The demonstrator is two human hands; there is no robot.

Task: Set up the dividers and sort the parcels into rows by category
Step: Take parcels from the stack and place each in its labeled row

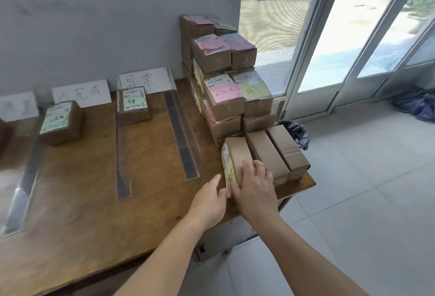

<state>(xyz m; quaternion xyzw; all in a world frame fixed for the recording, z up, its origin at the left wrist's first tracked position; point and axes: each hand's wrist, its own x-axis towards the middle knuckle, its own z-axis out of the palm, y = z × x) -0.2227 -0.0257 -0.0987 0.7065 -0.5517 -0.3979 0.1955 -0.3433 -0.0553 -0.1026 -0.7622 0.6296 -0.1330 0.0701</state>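
- head view, surroundings: a wooden table (98, 201) stood against a grey wall (94, 13); three clear dividers lay on it running from the wall toward the near edge, the left divider (22, 192), the middle divider (122, 152) and the right divider (182, 135); handwritten paper signs leaned at the wall, a middle sign (82, 93) and a right sign (143, 81), with a blurred one at the far left (17, 106)
- one parcel with a green label (61, 122) sat in the row left of the middle divider; another green-labelled parcel (134, 106) sat between the middle and right dividers, near the wall
- a tall stack of parcels (223, 79) with pink, green and yellow notes filled the table's right end, just behind the hands; three boxes stood on edge side by side at the near right corner; glass doors (341, 36) and a tiled floor (353, 201) lay to the right
- hands: the right hand (255, 187) lay over the nearest box (236, 156), fingers curled on its top and thumb on the labelled face, grasping it; the left hand (209, 198) was loose with fingers relaxed, its fingertips at the box's lower labelled face, though contact was unclear
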